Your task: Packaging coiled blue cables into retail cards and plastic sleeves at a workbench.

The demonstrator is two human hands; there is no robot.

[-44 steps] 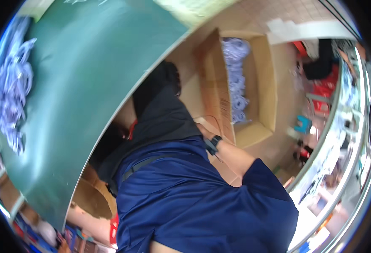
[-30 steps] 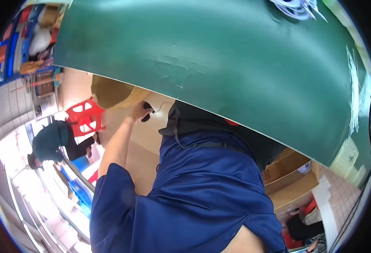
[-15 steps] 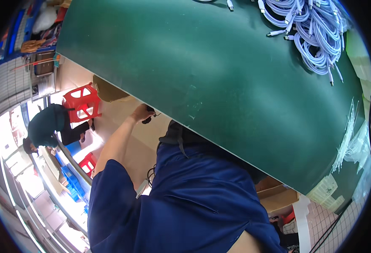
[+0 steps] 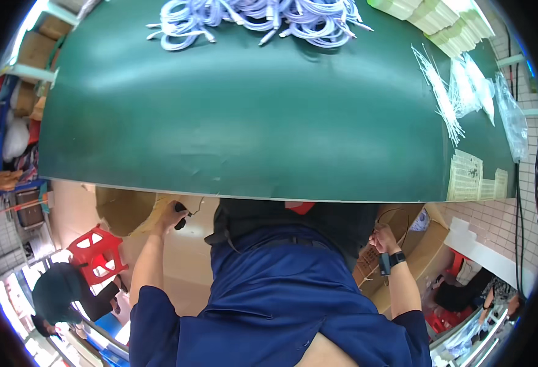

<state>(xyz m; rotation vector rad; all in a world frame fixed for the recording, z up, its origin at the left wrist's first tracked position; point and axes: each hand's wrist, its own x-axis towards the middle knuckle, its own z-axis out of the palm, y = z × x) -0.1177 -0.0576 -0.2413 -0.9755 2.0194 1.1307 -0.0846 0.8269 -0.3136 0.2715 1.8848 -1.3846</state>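
My left hand (image 4: 168, 217) is closed on a small black object (image 4: 181, 215), below the table's front edge and beside an open cardboard box (image 4: 125, 208). A thin dark strand sticks out from near that object; its kind is unclear. On the other side, my right hand (image 4: 382, 237) is curled shut near an opened cardboard box (image 4: 428, 244). A dark watch (image 4: 397, 258) is on that wrist. Whatever the right fingers hold, if anything, is hidden. Coiled white cables (image 4: 318, 24) with plugs lie in bundles at the table's far side, away from both hands.
The green tabletop (image 4: 238, 122) stretches in front of me. White cable ties (image 4: 440, 98), clear plastic bags (image 4: 511, 116) and stacked pale green-white packs (image 4: 440, 21) lie at the right. A red stool (image 4: 97, 254) and a seated person (image 4: 61, 293) are behind at left.
The view has swung right, so the table edge now runs nearly level. My right hand has come into view; my left hand still grips the black object below the edge.
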